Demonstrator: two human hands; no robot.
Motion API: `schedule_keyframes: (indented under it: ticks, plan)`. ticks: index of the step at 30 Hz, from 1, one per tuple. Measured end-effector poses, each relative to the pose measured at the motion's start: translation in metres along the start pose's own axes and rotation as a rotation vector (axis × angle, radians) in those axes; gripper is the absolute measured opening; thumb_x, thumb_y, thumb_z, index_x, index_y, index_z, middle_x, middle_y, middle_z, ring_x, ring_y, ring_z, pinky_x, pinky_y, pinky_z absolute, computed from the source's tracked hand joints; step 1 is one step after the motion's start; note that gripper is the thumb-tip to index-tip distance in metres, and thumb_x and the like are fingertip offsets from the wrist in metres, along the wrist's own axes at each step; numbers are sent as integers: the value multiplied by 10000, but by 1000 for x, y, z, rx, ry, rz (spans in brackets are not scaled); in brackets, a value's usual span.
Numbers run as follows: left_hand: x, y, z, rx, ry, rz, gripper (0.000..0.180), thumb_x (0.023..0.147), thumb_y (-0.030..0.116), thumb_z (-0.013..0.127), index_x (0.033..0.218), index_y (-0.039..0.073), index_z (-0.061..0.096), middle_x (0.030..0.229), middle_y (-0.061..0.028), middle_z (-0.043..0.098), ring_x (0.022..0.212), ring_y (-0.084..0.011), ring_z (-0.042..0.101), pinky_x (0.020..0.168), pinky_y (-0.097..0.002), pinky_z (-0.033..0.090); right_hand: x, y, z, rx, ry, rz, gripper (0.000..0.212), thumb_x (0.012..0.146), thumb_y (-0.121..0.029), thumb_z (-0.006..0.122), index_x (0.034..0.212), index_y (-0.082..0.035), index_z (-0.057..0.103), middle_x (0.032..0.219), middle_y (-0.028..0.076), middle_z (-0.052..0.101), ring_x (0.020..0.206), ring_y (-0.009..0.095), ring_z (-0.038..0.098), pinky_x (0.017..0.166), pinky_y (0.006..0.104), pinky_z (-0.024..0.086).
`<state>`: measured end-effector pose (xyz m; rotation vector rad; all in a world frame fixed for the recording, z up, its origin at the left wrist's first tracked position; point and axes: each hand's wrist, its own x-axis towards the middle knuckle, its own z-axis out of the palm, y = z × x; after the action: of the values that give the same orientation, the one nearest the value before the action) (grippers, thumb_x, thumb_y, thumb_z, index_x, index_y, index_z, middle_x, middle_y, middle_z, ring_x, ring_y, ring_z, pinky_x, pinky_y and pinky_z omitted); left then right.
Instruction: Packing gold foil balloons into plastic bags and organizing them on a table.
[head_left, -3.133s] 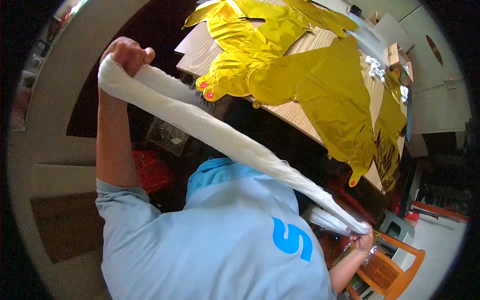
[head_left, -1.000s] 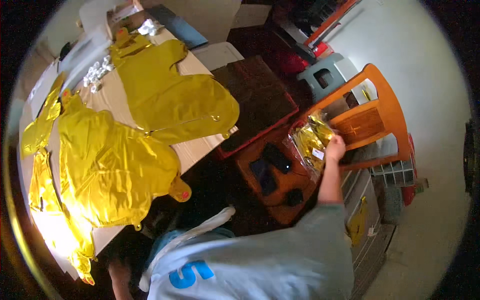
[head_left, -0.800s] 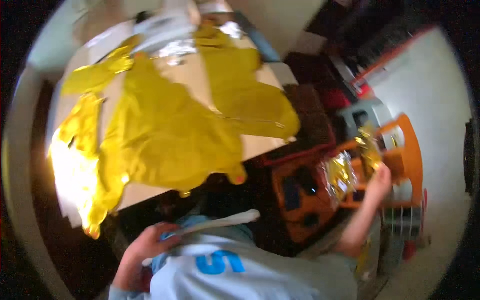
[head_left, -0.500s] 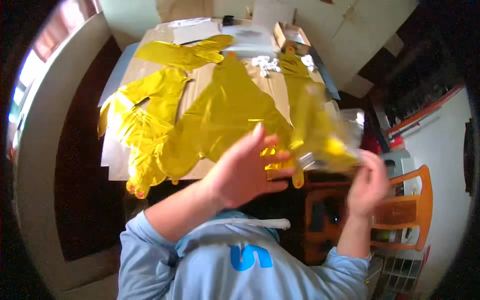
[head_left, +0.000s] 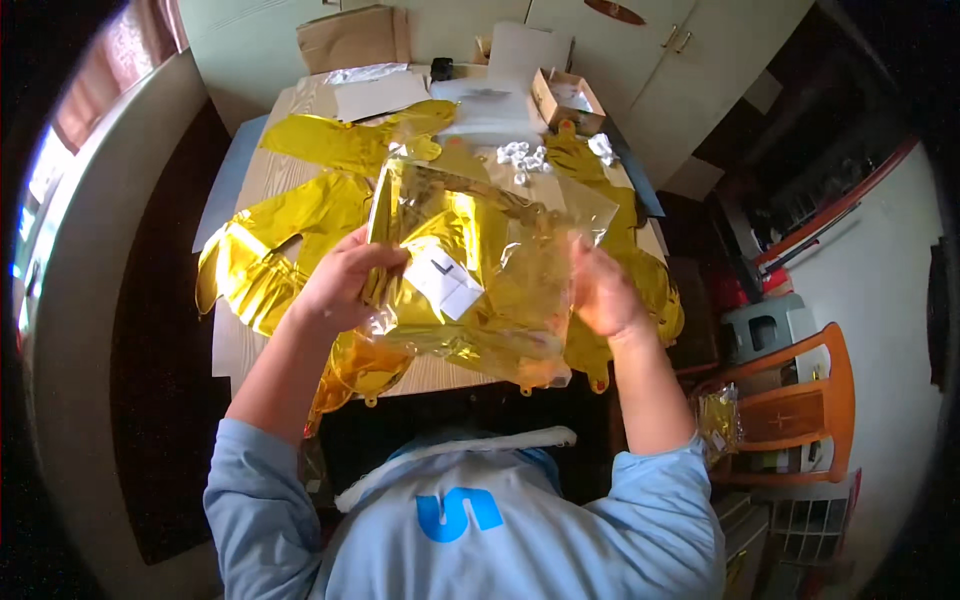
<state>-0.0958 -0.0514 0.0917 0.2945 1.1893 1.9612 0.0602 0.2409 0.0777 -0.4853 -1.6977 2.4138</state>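
A clear plastic bag [head_left: 520, 330] is stretched between my hands above the near part of the table. Inside it is a folded gold foil sheet, and a white label [head_left: 443, 282] shows on the front. My left hand [head_left: 343, 283] is closed on the bag's left edge, thumb in front. At the opposite edge my right hand [head_left: 606, 292] grips the plastic, with some fingers hidden behind it. Flat gold foil balloons [head_left: 318, 210] lie under and around the bag, several overhanging the table's near edge.
Toward the back of the table [head_left: 300, 100] are small white pieces [head_left: 523, 158], an open cardboard box [head_left: 567, 100] and pale sheets [head_left: 380, 95]. Beside my right elbow, a wooden chair [head_left: 838, 400] stands near another gold-filled bag [head_left: 718, 420].
The bag has come from the right to the middle in front of me. My left hand, open before, now holds its left edge. My right hand has moved inward and up.
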Motion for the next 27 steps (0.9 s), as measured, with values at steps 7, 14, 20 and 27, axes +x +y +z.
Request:
schedule_keyframes:
  ticks: [7, 14, 20, 27]
  plan:
    - [18, -27, -22, 440, 28, 66, 312, 997, 215, 582, 1242, 23, 581, 906, 8, 633, 751, -69, 575, 646, -242, 489, 14, 16, -5, -50, -70, -195, 71, 943, -146, 645, 890, -100, 652, 832, -31, 630, 777, 58, 550, 718, 231, 433]
    - [24, -46, -9, 732, 122, 133, 271, 994, 187, 579, 1177, -13, 565, 823, -28, 632, 751, -77, 580, 656, -259, 493, 30, 48, -29, -378, 156, -264, 475, 922, -78, 642, 1337, 46, 447, 938, 70, 657, 865, 142, 599, 776, 283, 493]
    - [49, -68, -28, 1138, 297, 339, 341, 959, 184, 593, 1221, -29, 545, 800, -63, 638, 685, -110, 583, 629, -311, 496, 19, 55, -39, -627, 106, -163, 675, 921, -32, 635, 1466, 27, 242, 900, 101, 619, 746, 120, 595, 611, 267, 552]
    - [90, -9, -22, 1283, -60, 184, 327, 957, 195, 575, 1239, 34, 605, 924, -156, 712, 811, -160, 653, 736, -340, 521, -31, 8, -19, -164, -140, 141, 700, 855, -2, 677, 1440, -12, 293, 925, 168, 671, 749, 211, 700, 639, 308, 604]
